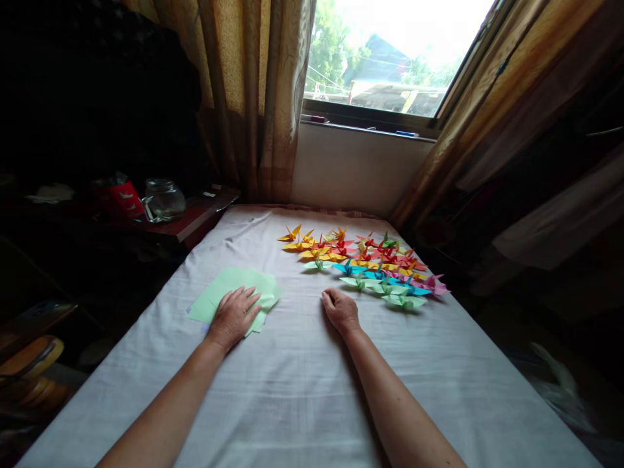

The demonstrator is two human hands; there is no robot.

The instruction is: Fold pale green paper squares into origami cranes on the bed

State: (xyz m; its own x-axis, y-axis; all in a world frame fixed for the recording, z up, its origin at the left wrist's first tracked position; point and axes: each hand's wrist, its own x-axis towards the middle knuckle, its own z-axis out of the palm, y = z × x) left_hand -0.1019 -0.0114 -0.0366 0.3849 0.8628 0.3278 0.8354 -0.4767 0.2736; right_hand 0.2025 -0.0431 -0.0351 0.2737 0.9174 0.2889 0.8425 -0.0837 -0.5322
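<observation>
1. Green paper sheets (pixel 214 294): lie flat in a loose, uneven stack on the white cloth (pixel 283 403), left of centre. Purple edges show beneath them.
2. Orientation: the long axis of the stack runs roughly left to right, slightly askew; one corner points right, and another projects toward the wearer.
3. Left hand (pixel 235 317): rests palm down on the stack. Its fingers are extended and slightly spread, released, pointing forward and right.
4. Right hand (pixel 341 311): lies on the cloth, just beside the folded cranes. Its fingers are clenched in a loose fist; whether they enclose anything cannot be told.
5. Folded cranes (pixel 358 266): stand in slanting rows at the rear right, in yellow, orange, red, blue, pink and green. Light green units form the nearest row.
6. Containers: a glass jar (pixel 166 200) and a red container (pixel 121 200) stand side by side on the dark table (pixel 195 218) at left. Material protrudes from the red container; the jar's contents are indistinct.
</observation>
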